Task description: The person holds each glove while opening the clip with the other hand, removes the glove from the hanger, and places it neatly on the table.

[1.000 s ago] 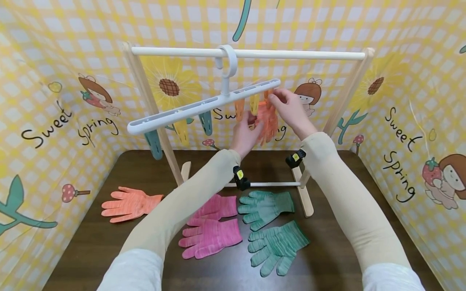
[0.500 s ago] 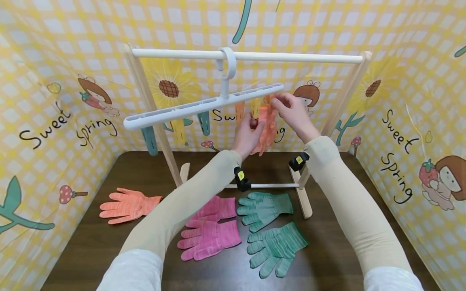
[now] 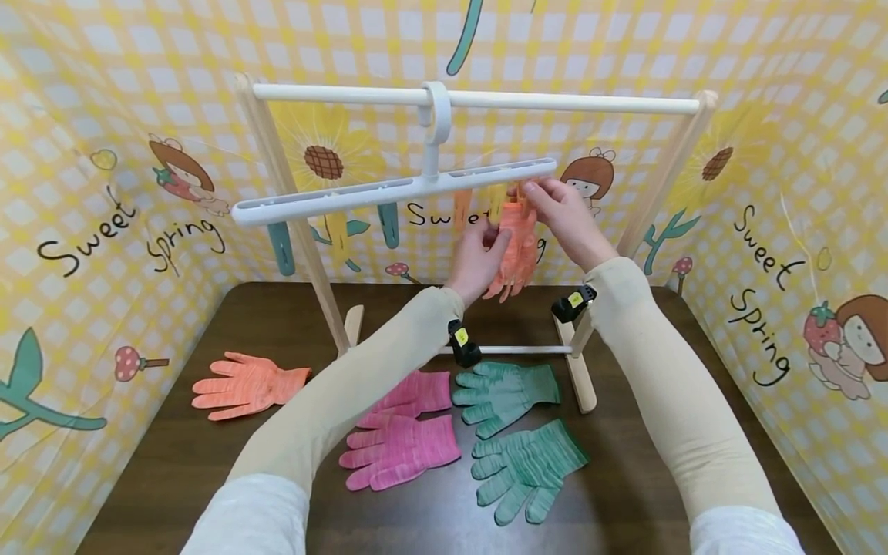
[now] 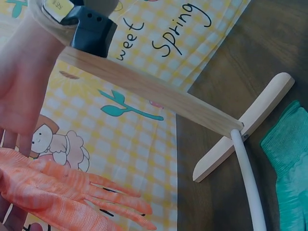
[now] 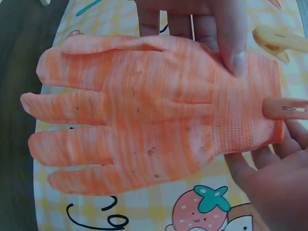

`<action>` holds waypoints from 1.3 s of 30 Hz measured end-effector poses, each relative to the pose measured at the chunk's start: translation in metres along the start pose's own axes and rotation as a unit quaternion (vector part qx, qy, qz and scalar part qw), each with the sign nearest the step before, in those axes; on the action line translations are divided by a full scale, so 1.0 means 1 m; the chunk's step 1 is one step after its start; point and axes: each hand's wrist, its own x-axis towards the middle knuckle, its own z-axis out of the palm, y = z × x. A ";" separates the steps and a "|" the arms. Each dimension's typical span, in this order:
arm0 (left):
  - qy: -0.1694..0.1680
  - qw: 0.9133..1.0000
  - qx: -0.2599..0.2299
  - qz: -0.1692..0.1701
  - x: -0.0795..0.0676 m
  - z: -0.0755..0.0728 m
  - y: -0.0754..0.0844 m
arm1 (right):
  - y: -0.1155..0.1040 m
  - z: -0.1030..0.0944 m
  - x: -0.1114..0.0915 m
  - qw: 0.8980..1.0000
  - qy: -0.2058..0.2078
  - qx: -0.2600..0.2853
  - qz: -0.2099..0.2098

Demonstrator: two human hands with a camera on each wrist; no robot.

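Note:
An orange knit glove (image 3: 516, 250) hangs fingers down below the right end of a white clip hanger (image 3: 354, 194). My left hand (image 3: 479, 260) pinches the glove near its cuff; the left thumb lies on the fabric in the right wrist view. At the hanger's right end, my right hand (image 3: 570, 222) holds an orange clothespin (image 5: 288, 109), its fingers partly behind the cuff. That clothespin's tip lies over the cuff edge. Between the hands hangs a yellow clothespin (image 3: 496, 202), apart from the glove in the right wrist view.
The hanger hooks over a white rod (image 3: 555, 100) on a wooden frame (image 3: 662, 181). More clothespins hang at left, including a teal clothespin (image 3: 280, 248). On the dark table (image 3: 173, 478) lie another orange glove (image 3: 250, 385), pink gloves (image 3: 402, 451) and green gloves (image 3: 530, 470).
The hanger has turned a little, its right end shifting right. Both hands and the orange glove have moved slightly right with it. The gloves on the table have stayed put.

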 end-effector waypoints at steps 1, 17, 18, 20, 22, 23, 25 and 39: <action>0.000 1.000 0.001 0.003 0.000 0.001 0.000 | 0.001 0.000 0.000 1.000 0.002 0.015 -0.002; -0.026 1.000 -0.017 0.001 -0.007 0.005 -0.005 | 0.014 -0.004 0.000 0.995 0.022 0.093 -0.027; -0.026 0.999 -0.017 0.002 -0.007 0.005 -0.005 | 0.013 -0.003 0.000 0.995 0.025 0.095 -0.029; -0.026 1.000 -0.017 0.005 -0.007 0.005 -0.004 | 0.012 -0.002 -0.001 0.994 0.030 0.095 -0.033; -0.025 1.000 -0.016 0.008 -0.008 0.004 -0.005 | 0.011 0.000 -0.002 0.995 0.034 0.092 -0.031; -0.026 1.000 -0.015 0.008 -0.008 0.004 -0.005 | 0.011 0.001 -0.002 0.995 0.036 0.090 -0.028; -0.028 0.999 -0.017 0.009 -0.009 0.003 -0.006 | 0.010 0.002 -0.003 0.995 0.040 0.087 -0.023; -0.031 0.999 -0.010 0.015 -0.014 -0.001 -0.010 | 0.010 0.012 0.000 0.993 0.066 0.099 -0.004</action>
